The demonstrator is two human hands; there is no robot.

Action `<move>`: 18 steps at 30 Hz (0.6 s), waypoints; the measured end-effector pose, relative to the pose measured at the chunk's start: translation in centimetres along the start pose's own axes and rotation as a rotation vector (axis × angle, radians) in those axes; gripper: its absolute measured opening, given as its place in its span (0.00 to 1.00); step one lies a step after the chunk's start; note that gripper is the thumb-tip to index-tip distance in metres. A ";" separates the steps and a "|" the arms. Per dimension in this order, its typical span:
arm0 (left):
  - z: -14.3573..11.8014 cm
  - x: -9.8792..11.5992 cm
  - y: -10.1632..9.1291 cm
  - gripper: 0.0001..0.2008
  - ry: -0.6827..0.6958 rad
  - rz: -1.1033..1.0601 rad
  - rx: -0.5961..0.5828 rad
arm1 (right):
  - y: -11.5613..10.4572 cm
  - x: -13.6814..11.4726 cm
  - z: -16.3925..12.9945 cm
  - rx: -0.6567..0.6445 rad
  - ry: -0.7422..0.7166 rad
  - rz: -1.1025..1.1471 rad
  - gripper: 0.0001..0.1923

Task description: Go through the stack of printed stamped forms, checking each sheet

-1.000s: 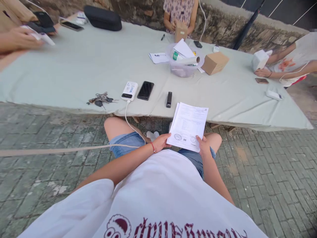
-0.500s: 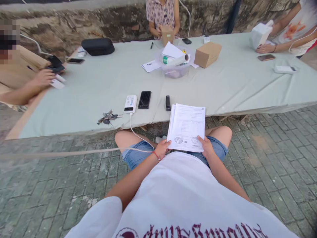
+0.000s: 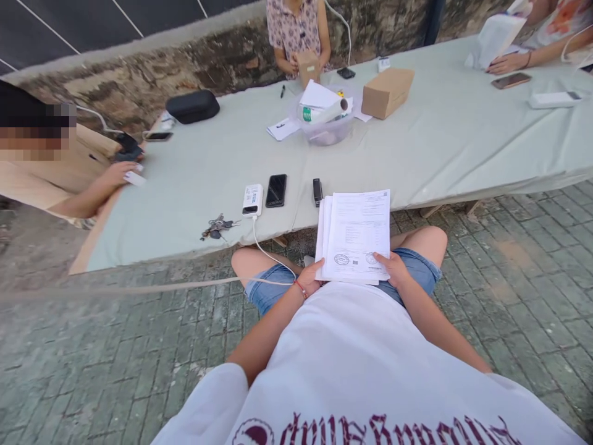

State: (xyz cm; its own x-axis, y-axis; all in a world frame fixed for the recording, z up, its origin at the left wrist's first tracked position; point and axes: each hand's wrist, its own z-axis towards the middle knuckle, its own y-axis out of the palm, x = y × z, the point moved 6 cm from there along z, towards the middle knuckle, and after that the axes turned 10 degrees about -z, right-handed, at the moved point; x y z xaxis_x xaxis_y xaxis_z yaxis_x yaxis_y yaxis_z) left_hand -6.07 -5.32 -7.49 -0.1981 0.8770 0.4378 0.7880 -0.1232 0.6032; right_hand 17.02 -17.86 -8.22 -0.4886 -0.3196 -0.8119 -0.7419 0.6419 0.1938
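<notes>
Both our hands grip one stack of printed papers (image 3: 356,235) over our lap — left hand (image 3: 311,276) pinching the lower left corner, thumb on top, red string at the wrist; right hand (image 3: 393,269) clamped on the lower right corner, thumb over the top sheet. The stack's far edge reaches to the table's near edge; two round stamps and a QR code show at the bottom of the top sheet.

Counts on the table (image 3: 194,185), near side: 1 bunch of keys (image 3: 217,227), 1 white power bank (image 3: 252,200) w/ a cable running down toward our shorts, 1 black phone (image 3: 277,190), 1 small black stapler-like item (image 3: 317,191) — cannot tell exactly what. Farther off: 1 clear plastic tub (image 3: 327,127) w/ a paper roll and sheets in it, 2 cardboard boxes — the bigger box (image 3: 387,92) on the cloth, the small box (image 3: 308,67) in hands of a person across — 1 black case (image 3: 193,106), 1 pen (image 3: 282,91). 3 other people sit at the table: left, across, far right.

Surface is a pale grey-green cloth over a long table, outdoors on brick paving, w/ a rough stone wall behind.

Vs 0.5 s ago: our grip is unchanged; the view has swung so more of the table's left end and dark wall top shows.
</notes>
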 end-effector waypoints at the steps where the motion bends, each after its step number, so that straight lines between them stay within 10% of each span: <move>1: 0.0 0.1 -0.1 0.22 -0.004 -0.002 0.014 | 0.0 0.1 0.1 0.007 -0.001 0.009 0.15; 18: 0.3 0.4 -1.4 0.20 0.043 0.005 0.023 | -0.3 0.0 0.2 0.078 -0.111 -0.019 0.24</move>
State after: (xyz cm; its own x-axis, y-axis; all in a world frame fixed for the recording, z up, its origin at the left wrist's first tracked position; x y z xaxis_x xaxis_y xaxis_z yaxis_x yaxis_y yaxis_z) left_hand -7.11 -4.71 -8.36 -0.2189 0.8557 0.4690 0.8019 -0.1161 0.5861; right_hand 17.30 -17.93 -8.39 -0.4177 -0.2563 -0.8717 -0.7104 0.6902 0.1375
